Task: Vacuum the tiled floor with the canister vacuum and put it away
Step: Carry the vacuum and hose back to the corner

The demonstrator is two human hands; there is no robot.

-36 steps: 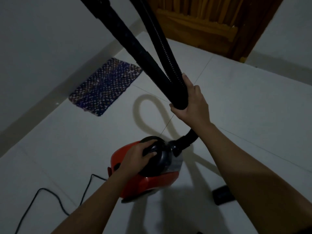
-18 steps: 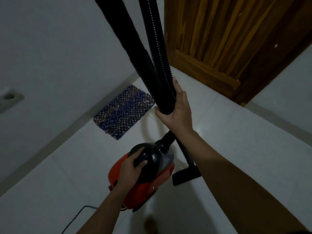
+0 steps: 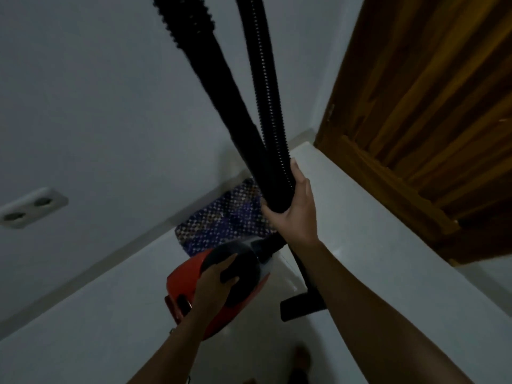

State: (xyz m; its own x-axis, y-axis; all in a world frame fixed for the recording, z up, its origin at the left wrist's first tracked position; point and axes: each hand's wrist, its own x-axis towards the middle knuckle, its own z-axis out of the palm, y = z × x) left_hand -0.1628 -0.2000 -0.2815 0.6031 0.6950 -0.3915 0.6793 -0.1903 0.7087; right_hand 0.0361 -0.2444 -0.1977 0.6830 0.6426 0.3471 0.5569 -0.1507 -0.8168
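At lower centre the red canister (image 3: pixel 191 284) is gripped by its black handle in the closed left hand (image 3: pixel 214 284), evidently for carrying. Right of it, the doubled hose (image 3: pixel 273 167) is clasped in the right hand (image 3: pixel 296 212), probably so nothing drags; the nozzle (image 3: pixel 300 306) hangs below.

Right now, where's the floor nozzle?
In the head view, the floor nozzle sits low, right of centre on the tiled floor, just right of the red canister and partly behind the right forearm.
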